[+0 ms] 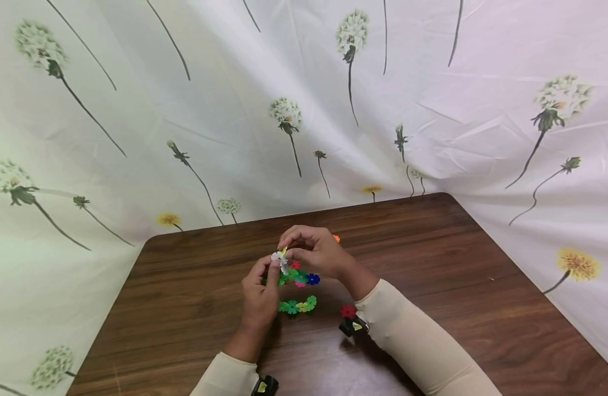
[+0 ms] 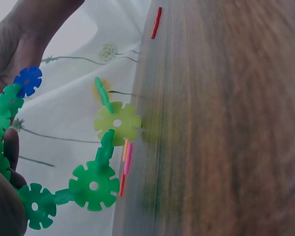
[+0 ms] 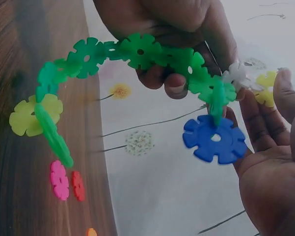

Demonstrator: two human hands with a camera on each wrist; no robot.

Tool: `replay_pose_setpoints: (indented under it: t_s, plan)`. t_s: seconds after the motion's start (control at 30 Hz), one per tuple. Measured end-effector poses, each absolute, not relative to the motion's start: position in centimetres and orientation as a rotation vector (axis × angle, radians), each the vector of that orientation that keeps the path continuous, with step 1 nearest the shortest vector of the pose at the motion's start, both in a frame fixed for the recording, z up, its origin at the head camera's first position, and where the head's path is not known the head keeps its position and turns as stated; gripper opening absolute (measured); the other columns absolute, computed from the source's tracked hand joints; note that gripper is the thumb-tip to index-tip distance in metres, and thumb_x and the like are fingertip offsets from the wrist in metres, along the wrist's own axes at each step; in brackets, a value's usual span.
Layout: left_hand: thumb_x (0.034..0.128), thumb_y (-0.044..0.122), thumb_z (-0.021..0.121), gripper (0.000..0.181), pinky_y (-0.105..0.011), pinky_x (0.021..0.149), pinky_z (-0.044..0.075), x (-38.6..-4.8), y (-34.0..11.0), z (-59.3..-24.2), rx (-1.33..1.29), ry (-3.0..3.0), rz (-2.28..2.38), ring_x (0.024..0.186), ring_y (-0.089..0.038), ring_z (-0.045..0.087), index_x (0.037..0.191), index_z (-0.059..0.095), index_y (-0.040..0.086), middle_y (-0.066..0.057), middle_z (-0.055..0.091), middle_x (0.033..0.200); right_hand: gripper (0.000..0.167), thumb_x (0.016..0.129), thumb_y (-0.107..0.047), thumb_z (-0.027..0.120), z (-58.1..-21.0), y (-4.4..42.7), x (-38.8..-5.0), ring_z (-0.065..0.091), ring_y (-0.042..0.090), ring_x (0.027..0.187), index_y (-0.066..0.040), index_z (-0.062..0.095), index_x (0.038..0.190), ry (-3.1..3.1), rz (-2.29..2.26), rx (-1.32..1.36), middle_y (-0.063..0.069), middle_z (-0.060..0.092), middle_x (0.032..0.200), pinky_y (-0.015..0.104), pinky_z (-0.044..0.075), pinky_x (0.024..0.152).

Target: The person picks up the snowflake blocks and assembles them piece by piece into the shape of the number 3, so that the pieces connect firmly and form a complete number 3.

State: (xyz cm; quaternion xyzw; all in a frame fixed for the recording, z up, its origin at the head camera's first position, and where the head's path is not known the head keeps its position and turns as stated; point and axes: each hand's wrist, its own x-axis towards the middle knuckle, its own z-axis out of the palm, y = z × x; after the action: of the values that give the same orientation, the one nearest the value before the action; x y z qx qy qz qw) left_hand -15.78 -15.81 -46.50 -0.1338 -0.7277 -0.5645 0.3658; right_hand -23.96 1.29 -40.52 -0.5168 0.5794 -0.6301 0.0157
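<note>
My left hand (image 1: 261, 291) grips a curved chain of interlocking plastic flower discs. Most links are green discs (image 3: 141, 51); a yellow-green disc (image 3: 24, 115) sits near one end and a blue disc (image 3: 215, 139) hangs at the other. A white disc (image 1: 279, 257) stands by the left fingertips, joined to the chain's upper side as far as the right wrist view shows. My right hand (image 1: 318, 250) pinches a yellow disc (image 3: 266, 88) against the white one. Fingers partly cover where these two meet, so I cannot tell whether they interlock.
Loose on the brown wooden table (image 1: 432, 264) lie a pink disc (image 3: 59, 180), a red disc (image 3: 78, 186) and an orange disc (image 1: 337, 238). Another red disc (image 1: 348, 311) is beside the right wrist's camera strap. A white flowered cloth (image 1: 224, 110) hangs behind the table.
</note>
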Motion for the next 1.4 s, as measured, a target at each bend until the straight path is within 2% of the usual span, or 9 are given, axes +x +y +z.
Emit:
replay_pose_setpoints:
  t_s: [0.1, 0.23, 0.37, 0.5, 0.6, 0.83, 1.07, 1.23, 1.4]
  plan:
    - [0.1091, -0.004, 0.059, 0.016, -0.013, 0.079, 0.055, -15.7, -15.9, -46.5, -0.348, -1.873, -1.463, 0.094, 0.001, 0.067, 0.115, 0.073, -0.006, -0.018, 0.078, 0.104, 0.017, 0.103, -0.003, 0.074, -40.3, 1.3, -23.7, 0.068, 0.01, 0.104, 0.01, 0.07, 0.114, 1.809, -1.96, -1.563, 0.034, 0.066, 0.119, 0.025, 0.061, 0.085]
    - [0.111, -0.002, 0.056, 0.018, -0.014, 0.084, 0.055, -15.7, -15.9, -46.4, -0.358, -1.881, -1.486, 0.098, -0.001, 0.068, 0.118, 0.072, -0.005, -0.019, 0.077, 0.107, 0.018, 0.102, 0.003, 0.072, -39.9, 1.2, -23.2, 0.068, 0.01, 0.102, 0.01, 0.07, 0.119, 1.86, -1.963, -1.503, 0.032, 0.064, 0.125, 0.025, 0.06, 0.084]
    - [0.1124, -0.001, 0.054, 0.02, -0.013, 0.089, 0.055, -15.6, -15.8, -46.3, -0.359, -1.887, -1.497, 0.103, -0.001, 0.068, 0.12, 0.071, -0.005, -0.022, 0.076, 0.11, 0.03, 0.102, 0.005, 0.071, -39.5, 1.1, -22.7, 0.07, 0.011, 0.108, 0.01, 0.064, 0.13, 1.902, -1.987, -1.386, 0.031, 0.064, 0.13, 0.025, 0.061, 0.087]
    - [0.1125, -0.001, 0.054, 0.019, -0.013, 0.084, 0.054, -15.7, -15.9, -46.2, -0.337, -1.869, -1.512, 0.1, -0.001, 0.066, 0.119, 0.069, -0.008, -0.019, 0.074, 0.108, 0.038, 0.102, 0.002, 0.073, -39.3, 1.2, -22.5, 0.07, 0.024, 0.118, 0.006, 0.061, 0.137, 1.947, -1.979, -1.289, 0.03, 0.065, 0.132, 0.026, 0.062, 0.095]
    - [0.1129, -0.001, 0.053, 0.018, -0.013, 0.085, 0.055, -15.9, -16.1, -46.0, -0.332, -1.846, -1.555, 0.101, -0.002, 0.065, 0.121, 0.066, -0.011, -0.021, 0.072, 0.109, 0.032, 0.103, -0.001, 0.073, -39.4, 1.8, -22.5, 0.07, 0.029, 0.117, 0.006, 0.064, 0.133, 2.032, -1.966, -1.276, 0.029, 0.066, 0.131, 0.028, 0.062, 0.096]
    - [0.1169, 0.008, 0.047, 0.026, -0.016, 0.095, 0.056, -15.7, -16.5, -45.4, -0.307, -1.885, -1.664, 0.112, -0.005, 0.067, 0.131, 0.06, -0.01, -0.031, 0.07, 0.12, 0.017, 0.107, -0.004, 0.068, -40.9, 4.8, -22.7, 0.071, 0.012, 0.104, 0.006, 0.072, 0.12, 2.129, -1.978, -1.154, 0.027, 0.07, 0.123, 0.035, 0.064, 0.088]
    - [0.1167, 0.008, 0.048, 0.03, -0.015, 0.088, 0.053, -15.7, -17.0, -45.6, -0.315, -1.923, -1.697, 0.108, -0.008, 0.065, 0.143, 0.055, -0.005, -0.024, 0.07, 0.126, 0.016, 0.106, -0.009, 0.071, -42.7, 7.8, -22.8, 0.071, 0.026, 0.104, 0.002, 0.075, 0.117, 2.195, -1.787, -0.985, 0.016, 0.076, 0.114, 0.03, 0.062, 0.088]
    - [0.1159, 0.005, 0.049, 0.031, -0.016, 0.077, 0.051, -15.9, -17.1, -45.8, -0.361, -1.881, -1.661, 0.095, -0.006, 0.062, 0.145, 0.053, -0.006, -0.011, 0.072, 0.119, 0.02, 0.103, -0.012, 0.076, -44.2, 9.6, -23.2, 0.07, 0.019, 0.103, 0.003, 0.076, 0.116, 2.236, -1.552, -0.959, 0.009, 0.078, 0.111, 0.029, 0.059, 0.091]
    - [0.1163, 0.002, 0.044, 0.032, -0.015, 0.079, 0.052, -16.1, -17.3, -46.0, -0.425, -1.851, -1.667, 0.099, -0.005, 0.064, 0.146, 0.048, -0.01, -0.008, 0.07, 0.115, 0.026, 0.097, -0.01, 0.082, -45.7, 10.9, -23.4, 0.068, 0.011, 0.093, 0.006, 0.074, 0.116, 2.163, -1.339, -1.038, 0.015, 0.078, 0.105, 0.024, 0.058, 0.085]
